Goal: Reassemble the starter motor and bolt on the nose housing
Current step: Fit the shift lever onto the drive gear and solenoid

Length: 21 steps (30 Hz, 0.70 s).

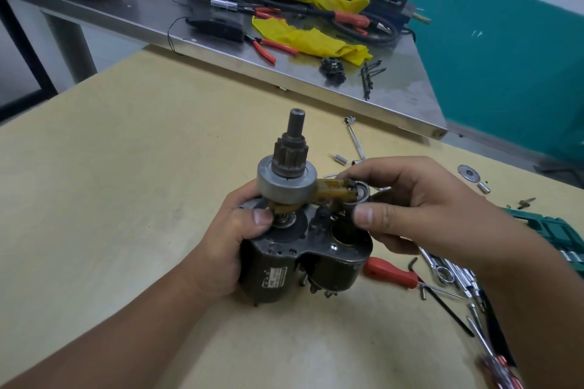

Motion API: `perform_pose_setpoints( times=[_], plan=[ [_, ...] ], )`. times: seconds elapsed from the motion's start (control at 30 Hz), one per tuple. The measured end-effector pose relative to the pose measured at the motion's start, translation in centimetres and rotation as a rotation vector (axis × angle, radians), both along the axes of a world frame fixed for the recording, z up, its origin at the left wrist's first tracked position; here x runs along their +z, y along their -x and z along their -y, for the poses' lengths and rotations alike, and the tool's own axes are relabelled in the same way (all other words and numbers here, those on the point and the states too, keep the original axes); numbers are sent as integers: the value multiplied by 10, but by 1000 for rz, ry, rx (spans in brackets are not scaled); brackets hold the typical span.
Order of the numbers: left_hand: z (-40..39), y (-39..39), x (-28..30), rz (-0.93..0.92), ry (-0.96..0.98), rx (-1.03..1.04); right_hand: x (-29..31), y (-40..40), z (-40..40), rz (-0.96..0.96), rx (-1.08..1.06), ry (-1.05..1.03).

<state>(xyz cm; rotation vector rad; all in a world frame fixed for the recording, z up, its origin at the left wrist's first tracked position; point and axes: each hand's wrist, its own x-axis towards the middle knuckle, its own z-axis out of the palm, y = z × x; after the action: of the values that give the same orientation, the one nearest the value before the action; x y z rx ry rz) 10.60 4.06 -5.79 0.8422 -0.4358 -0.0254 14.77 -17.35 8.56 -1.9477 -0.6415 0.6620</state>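
Holding the starter motor body (303, 259) upright just above the wooden table (126, 167), with the left hand (227, 240) wrapped round its left side and the thumb pressed at the base of the shaft. Gripped with the right hand (410, 208), between thumb and curled fingers, the solenoid plunger (358, 196), which was joined to the yellow shift fork (331, 191). Hovered this plunger directly over the open bore (344, 235) on the right of the motor body. Probably best was to keep the fork seated under the drive clutch (286, 181) while lowering the plunger straight, without tilting, so it would not bind on the brass rim. Stood above the clutch the pinion gear (289, 151), with the shaft tip higher.

Lay to the right of the motor body a red-handled screwdriver (390, 273), hex keys and sockets (448, 271), near enough to be knocked by the right forearm. Seen nowhere with certainty was the nose housing. Behind the motor body stood a steel bench (221, 47) with pliers (268, 47) and a yellow cloth (316, 39), well apart.
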Motion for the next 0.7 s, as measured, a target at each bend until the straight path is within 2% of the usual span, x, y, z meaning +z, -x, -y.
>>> perform_pose_setpoints(
  times=[0.07, 0.27, 0.4, 0.53, 0.7],
  plan=[
    [-1, 0, -1, -13, -7, 4, 1, 3, 2, 16, -8, -2],
    [0, 1, -5, 29, 2, 29, -4, 21, -6, 289, -215, -7],
    [-1, 0, -4, 99, 2, -46, -9, 28, -7, 276, -321, -89],
    [0, -2, -2, 169, 21, -116, -5, 32, -7, 303, -306, -61],
    [-2, 2, -5, 86, 4, -70, 5, 33, -5, 348, -131, 152]
  ],
)
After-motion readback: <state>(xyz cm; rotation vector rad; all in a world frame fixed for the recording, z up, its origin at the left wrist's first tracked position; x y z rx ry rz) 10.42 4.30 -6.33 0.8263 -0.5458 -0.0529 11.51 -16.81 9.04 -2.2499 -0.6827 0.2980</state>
